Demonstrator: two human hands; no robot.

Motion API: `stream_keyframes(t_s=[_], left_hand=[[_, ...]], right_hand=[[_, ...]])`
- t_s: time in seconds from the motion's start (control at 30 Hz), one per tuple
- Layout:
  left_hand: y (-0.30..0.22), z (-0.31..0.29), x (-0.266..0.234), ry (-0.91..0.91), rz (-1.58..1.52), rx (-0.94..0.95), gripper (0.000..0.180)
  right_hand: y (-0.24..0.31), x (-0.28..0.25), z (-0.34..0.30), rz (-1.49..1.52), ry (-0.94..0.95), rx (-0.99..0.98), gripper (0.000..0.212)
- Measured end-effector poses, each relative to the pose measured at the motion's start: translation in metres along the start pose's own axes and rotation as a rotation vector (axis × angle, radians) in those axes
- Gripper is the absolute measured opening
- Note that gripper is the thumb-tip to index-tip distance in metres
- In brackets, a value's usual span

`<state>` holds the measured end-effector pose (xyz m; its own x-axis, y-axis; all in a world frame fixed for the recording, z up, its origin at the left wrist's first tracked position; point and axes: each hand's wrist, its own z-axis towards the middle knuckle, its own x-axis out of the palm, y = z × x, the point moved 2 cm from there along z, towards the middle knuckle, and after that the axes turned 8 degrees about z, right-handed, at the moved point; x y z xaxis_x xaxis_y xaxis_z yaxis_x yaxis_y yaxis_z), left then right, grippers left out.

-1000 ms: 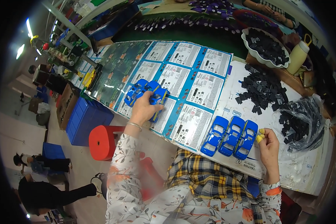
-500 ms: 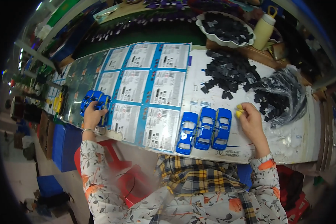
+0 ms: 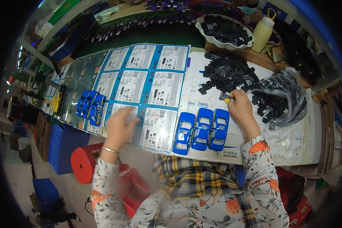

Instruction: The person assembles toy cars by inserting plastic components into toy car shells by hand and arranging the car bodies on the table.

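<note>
Three blue toy car bodies [image 3: 201,130] lie side by side at the table's near edge. My right hand [image 3: 237,108], with yellow fingertip covers, pinches a small black part [image 3: 223,96] at the edge of a heap of black parts [image 3: 228,72]. My left hand [image 3: 119,125] is blurred, empty, fingers apart, over the printed card sheets [image 3: 144,83]. A second cluster of blue car bodies [image 3: 89,103] rests to its left, apart from the hand.
A white bowl of black parts [image 3: 224,32] and a cream bottle [image 3: 263,32] stand at the back. A clear plastic bag of black parts [image 3: 283,98] lies on the right. A red stool [image 3: 81,163] and blue crate [image 3: 62,140] stand below the table's left.
My left hand let go of the left car cluster and moved right over the cards. My right hand moved up from beside the three cars to the heap and pinched a black part.
</note>
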<state>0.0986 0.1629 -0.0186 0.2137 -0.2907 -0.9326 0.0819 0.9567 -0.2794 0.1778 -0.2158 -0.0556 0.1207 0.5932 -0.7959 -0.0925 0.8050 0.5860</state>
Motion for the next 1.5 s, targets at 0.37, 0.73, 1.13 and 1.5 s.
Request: stream_keyframes(t_s=[0.37, 0.73, 1.13, 1.5], left_hand=[[-0.109, -0.047, 0.04, 0.17, -0.248, 0.185, 0.049], [-0.099, -0.059, 0.032, 0.217, -0.273, 0.093, 0.051], [-0.091, -0.067, -0.008, -0.145, -1.086, 0.454, 0.059], [-0.121, -0.069, -0.006, -0.267, -1.13, 0.655, 0.043]], right_hand=[[-0.022, -0.015, -0.046, 0.084, -0.059, -0.136, 0.029], [-0.048, -0.025, -0.071, 0.598, 0.047, -0.013, 0.017], [0.113, -0.036, -0.114, 1.092, 0.307, -0.077, 0.014], [0.146, -0.047, -0.117, 0.876, 0.403, -0.574, 0.015]])
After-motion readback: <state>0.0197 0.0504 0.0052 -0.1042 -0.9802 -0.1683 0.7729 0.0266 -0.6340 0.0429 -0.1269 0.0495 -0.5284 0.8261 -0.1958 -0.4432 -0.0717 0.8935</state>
